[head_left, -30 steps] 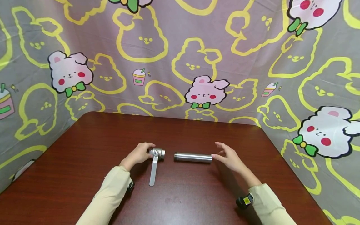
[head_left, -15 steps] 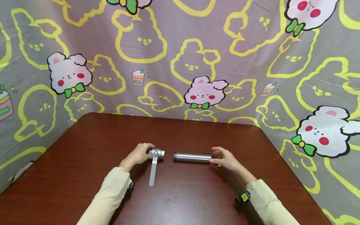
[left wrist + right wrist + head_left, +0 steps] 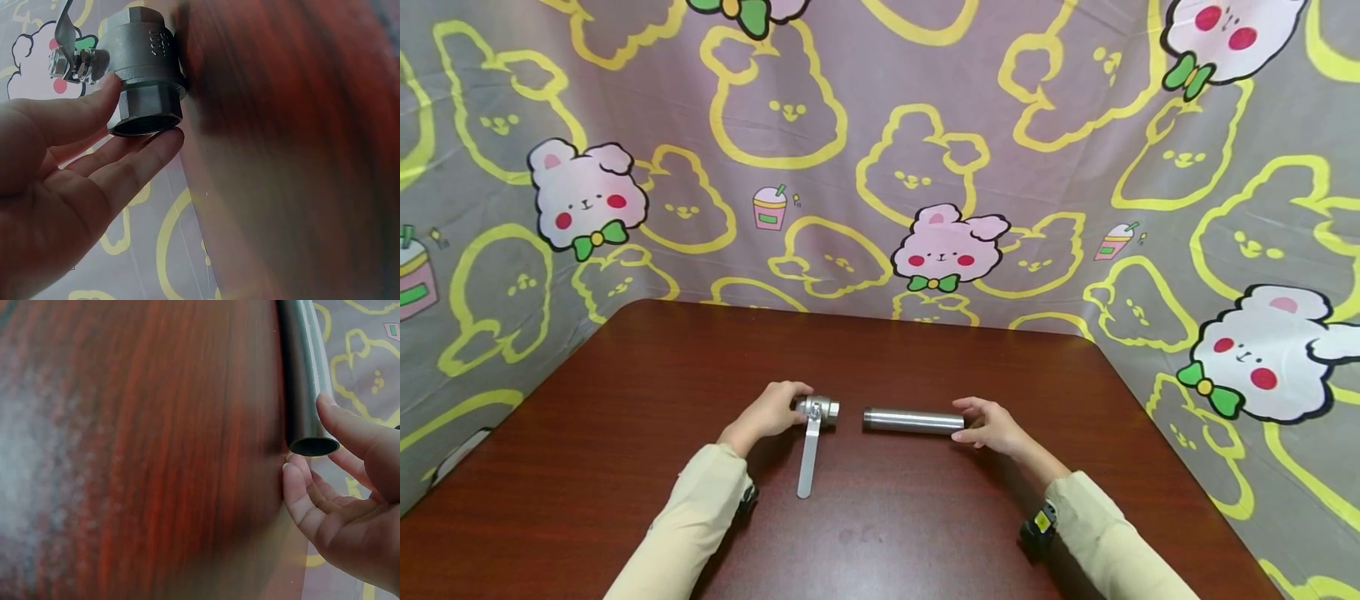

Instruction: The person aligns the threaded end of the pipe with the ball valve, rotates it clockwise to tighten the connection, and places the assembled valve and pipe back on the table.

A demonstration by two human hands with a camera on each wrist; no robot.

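A steel ball valve (image 3: pixel 822 410) lies on the table, its long flat lever handle (image 3: pixel 808 467) pointing toward me. My left hand (image 3: pixel 772 408) holds the valve's left end; in the left wrist view the thumb presses the hex end (image 3: pixel 147 109) and the fingers curl near its open mouth. To the right, apart from the valve, a steel pipe (image 3: pixel 913 420) lies crosswise, with a darker band at its left end. Around the pipe's right end my right hand (image 3: pixel 992 427) has its thumb and fingers, seen in the right wrist view beside the pipe's hollow mouth (image 3: pixel 314 447).
The dark red-brown wooden table (image 3: pixel 880 508) reaches back to a patterned cloth curtain (image 3: pixel 850 167) that rises at the back and both sides. A narrow gap separates the valve and the pipe. Both wrists carry strapped-on devices.
My right hand has moved left onto the pipe's end, and its thumb and fingers have drawn in around it. The left hand, the valve and the pipe stay in place.
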